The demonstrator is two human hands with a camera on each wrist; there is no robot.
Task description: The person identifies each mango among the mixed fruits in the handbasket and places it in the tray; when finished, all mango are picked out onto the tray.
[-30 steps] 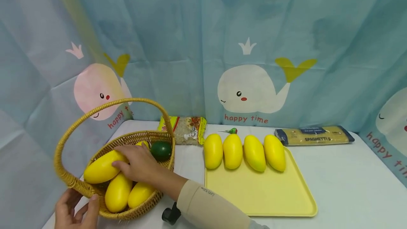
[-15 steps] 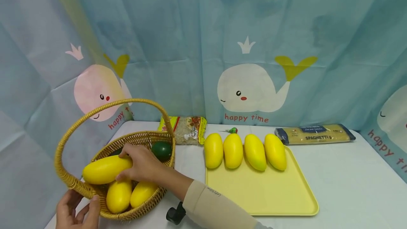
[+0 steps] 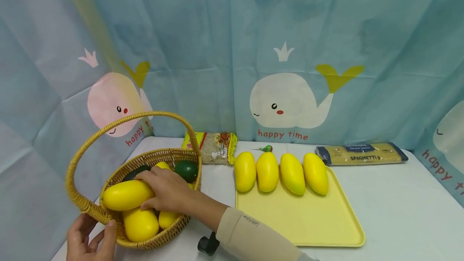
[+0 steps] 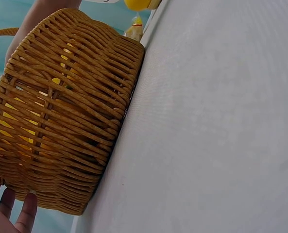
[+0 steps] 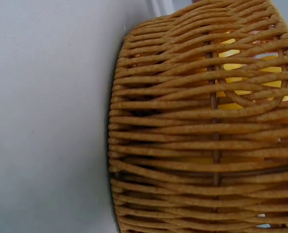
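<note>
Right hand [image 3: 168, 192] pinching the top mango [image 3: 127, 195] by one end, inside the basket [image 3: 159, 156].
Hold it level: other end sits by the handle [image 3: 70, 176], another mango [image 3: 140, 225] lies right beneath. Left hand [image 3: 88, 239] grips basket edge at handle's foot; steady pressure there should limit tipping.

"SPAGHETTI 5" on the pasta packet [image 3: 362, 154], "happy time" on the blue curtain [image 3: 232, 55].
</note>
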